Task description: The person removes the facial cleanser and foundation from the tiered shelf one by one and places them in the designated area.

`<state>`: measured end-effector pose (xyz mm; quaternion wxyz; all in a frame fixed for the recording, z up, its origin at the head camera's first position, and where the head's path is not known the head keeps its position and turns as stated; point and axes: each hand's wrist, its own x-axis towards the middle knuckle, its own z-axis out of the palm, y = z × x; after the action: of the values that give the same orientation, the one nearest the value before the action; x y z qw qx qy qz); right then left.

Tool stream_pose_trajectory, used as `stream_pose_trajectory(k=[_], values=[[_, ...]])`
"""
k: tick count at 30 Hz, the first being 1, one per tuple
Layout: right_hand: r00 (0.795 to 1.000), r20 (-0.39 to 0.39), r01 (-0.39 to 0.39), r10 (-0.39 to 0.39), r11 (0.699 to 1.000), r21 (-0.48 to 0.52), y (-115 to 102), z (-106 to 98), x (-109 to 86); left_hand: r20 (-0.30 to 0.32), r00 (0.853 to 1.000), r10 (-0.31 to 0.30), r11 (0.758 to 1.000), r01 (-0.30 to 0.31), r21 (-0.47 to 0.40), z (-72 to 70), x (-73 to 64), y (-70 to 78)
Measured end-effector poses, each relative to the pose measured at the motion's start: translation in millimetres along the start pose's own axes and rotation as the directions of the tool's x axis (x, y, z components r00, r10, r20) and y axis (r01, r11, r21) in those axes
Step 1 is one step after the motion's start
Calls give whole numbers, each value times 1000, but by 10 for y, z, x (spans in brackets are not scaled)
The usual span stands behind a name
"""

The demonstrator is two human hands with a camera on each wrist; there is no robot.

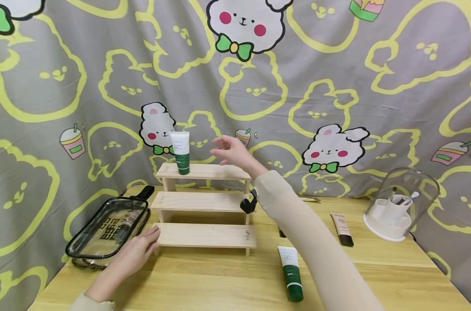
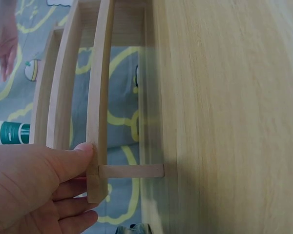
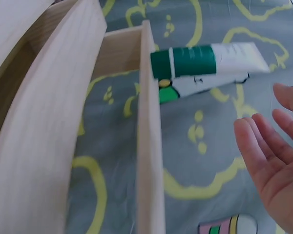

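Note:
A three-step wooden display stand stands on the table. My left hand is at the left end of its lowest step; in the left wrist view the thumb touches the board and loosely bent fingers lie around its end. A white and green squeeze tube stands upright on its cap at the top step's left side. My right hand hovers above that step, right of the tube and apart from it, holding nothing. In the right wrist view its fingers are spread near the tube.
A second white and green tube lies on the table at front right. Beyond it are a beige BB cream tube and a clear-domed brush holder. A transparent zip pouch lies left of the stand. A patterned curtain hangs behind.

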<state>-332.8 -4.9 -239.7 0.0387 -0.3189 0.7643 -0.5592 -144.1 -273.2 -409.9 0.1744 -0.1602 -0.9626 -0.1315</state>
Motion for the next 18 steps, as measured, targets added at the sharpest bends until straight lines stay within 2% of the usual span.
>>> stream_pose_trajectory(k=[9, 18], values=[[996, -2, 91, -92, 993, -78, -306, 294, 232, -7, 1000, 3, 1000, -3, -1, 27, 7, -15], [997, 61, 53, -44, 986, -155, -333, 467, 326, -5, 1000, -1, 1000, 1, -1, 18, -6, -19]])
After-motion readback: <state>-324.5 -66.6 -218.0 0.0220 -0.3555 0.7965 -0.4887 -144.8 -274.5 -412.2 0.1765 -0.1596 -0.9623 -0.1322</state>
